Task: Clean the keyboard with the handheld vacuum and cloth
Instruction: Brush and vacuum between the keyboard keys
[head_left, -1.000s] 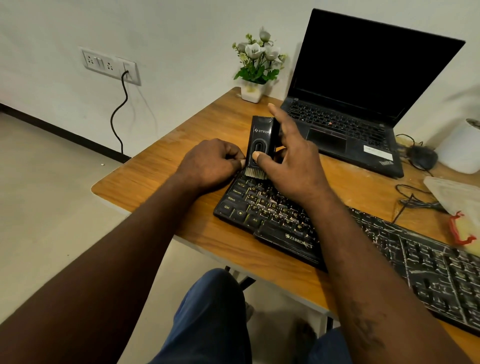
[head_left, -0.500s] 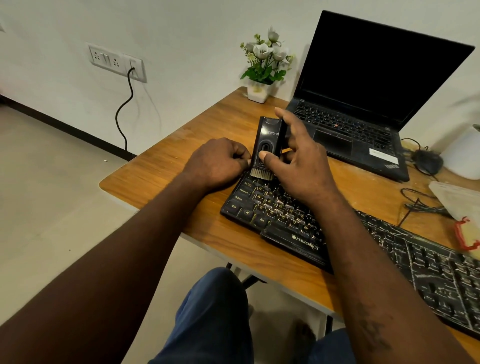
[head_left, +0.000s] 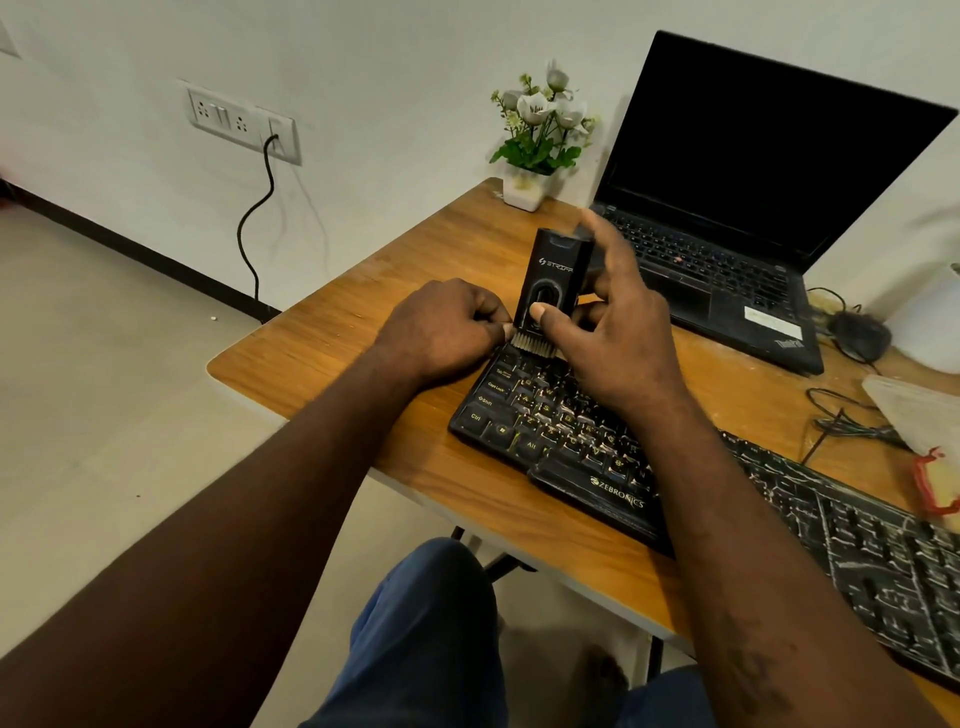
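Observation:
A black dusty keyboard (head_left: 587, 462) lies slanted across the wooden desk (head_left: 332, 343). My right hand (head_left: 613, 332) holds the black handheld vacuum (head_left: 553, 275) upright, its brush tip resting on the keyboard's top left corner, with the thumb on the front button. My left hand (head_left: 441, 332) is a fist on the desk, pressed against the keyboard's upper left corner beside the brush. A pale cloth (head_left: 914, 410) lies at the right edge, partly cut off.
An open black laptop (head_left: 737, 208) stands behind the keyboard. A small white pot of flowers (head_left: 535, 140) sits at the back corner. A mouse (head_left: 857, 332) and cables lie to the right. A wall socket (head_left: 244, 124) with a plugged cable is on the left.
The hands and vacuum stay at the keyboard's top left corner. The view has shifted slightly, and the vacuum stands a little more upright.

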